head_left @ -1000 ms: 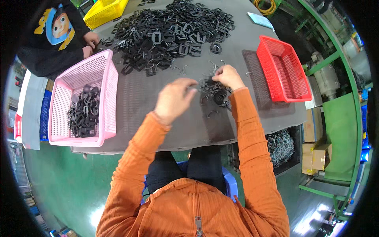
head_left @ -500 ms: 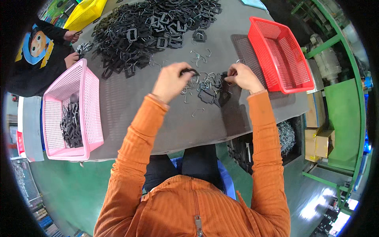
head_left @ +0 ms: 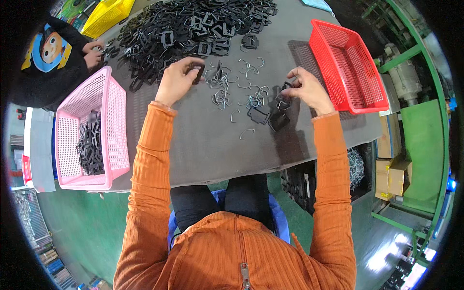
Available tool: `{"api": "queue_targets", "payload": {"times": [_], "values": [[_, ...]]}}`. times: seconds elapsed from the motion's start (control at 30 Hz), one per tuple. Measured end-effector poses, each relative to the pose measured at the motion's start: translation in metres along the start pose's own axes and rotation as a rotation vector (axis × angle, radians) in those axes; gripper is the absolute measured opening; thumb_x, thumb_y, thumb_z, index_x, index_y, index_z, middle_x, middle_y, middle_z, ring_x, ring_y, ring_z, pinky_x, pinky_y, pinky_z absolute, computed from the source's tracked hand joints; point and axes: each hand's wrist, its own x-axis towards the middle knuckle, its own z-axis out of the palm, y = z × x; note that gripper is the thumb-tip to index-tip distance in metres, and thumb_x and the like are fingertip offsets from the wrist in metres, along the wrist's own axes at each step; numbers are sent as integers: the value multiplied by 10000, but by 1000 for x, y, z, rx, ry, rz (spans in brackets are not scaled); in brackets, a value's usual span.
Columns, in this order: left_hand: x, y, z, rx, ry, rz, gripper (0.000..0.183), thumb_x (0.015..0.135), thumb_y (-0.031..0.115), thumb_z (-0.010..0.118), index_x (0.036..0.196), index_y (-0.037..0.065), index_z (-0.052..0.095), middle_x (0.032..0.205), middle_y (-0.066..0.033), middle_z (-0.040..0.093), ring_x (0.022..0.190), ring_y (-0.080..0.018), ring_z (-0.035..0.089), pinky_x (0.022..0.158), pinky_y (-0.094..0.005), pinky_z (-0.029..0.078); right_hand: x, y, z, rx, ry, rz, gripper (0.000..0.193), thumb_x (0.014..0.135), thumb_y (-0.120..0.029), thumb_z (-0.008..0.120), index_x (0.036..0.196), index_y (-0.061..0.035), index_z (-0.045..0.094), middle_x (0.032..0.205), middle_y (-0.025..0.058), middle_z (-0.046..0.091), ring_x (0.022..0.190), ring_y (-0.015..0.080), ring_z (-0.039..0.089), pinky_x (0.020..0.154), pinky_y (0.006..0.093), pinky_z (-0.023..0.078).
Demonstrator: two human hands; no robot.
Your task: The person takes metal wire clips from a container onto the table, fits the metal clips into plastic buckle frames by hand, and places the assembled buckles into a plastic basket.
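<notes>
My left hand (head_left: 176, 81) is closed on a black plastic buckle (head_left: 197, 73), beside the near edge of a large heap of black buckles (head_left: 169, 41). My right hand (head_left: 309, 91) is at the right of the work spot, thumb and forefinger curled on a dark buckle (head_left: 285, 92); its fingertips partly hide it. Between my hands lie scattered bent wire hooks (head_left: 221, 96) of silvery metal. Close to my right hand, a flat black buckle frame (head_left: 258, 115) and another black piece (head_left: 279, 121) rest on the grey table (head_left: 203, 145).
A pink basket (head_left: 116, 140) with black buckles stands at the left edge, a red basket (head_left: 355, 72) at the right. Across the far left, a co-worker's hands (head_left: 93, 54) handle small parts near a yellow basket (head_left: 107, 18). A crate of wire pieces (head_left: 356, 169) sits below the table's right side.
My left hand has moved left, away from the wire hooks toward the heap. My right hand has shifted slightly right, and its fingers have changed pose. More hooks show between my hands.
</notes>
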Motion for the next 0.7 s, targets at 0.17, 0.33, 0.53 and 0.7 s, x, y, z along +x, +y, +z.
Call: {"api": "queue_targets", "payload": {"times": [0.17, 0.33, 0.53, 0.7], "values": [[-20, 29, 36, -358, -292, -198, 332, 839, 38, 407, 1095, 53, 618, 839, -20, 574, 652, -93, 580, 577, -237, 506, -4, 0, -13, -38, 147, -28, 293, 713, -174, 754, 927, -7, 647, 751, 90, 622, 643, 170, 567, 631, 305, 463], [-42, 43, 135, 394, -230, 87, 350, 802, 370, 658, 957, 57, 648, 911, -106, 667, 704, -263, 638, 668, -352, 513, -12, -2, -16, 149, -71, 98, 254, 850, -246, 641, 920, -3, 660, 662, 11, 560, 622, 69, 517, 579, 251, 421], [-54, 41, 177, 639, -106, 108, 391, 782, 395, 668, 987, 65, 618, 945, -147, 662, 823, -324, 644, 730, -421, 510, -29, -16, 15, -276, -75, -23, 290, 748, -303, 700, 833, -26, 694, 735, 129, 666, 725, 213, 647, 709, 335, 483], [-37, 37, 152, 199, -137, 11, 318, 818, 292, 656, 971, 17, 613, 917, -120, 653, 774, -275, 646, 668, -362, 496, -49, -27, 27, 310, 295, -119, 168, 786, -167, 697, 853, -14, 688, 719, 38, 647, 683, 108, 584, 652, 256, 451]]}}
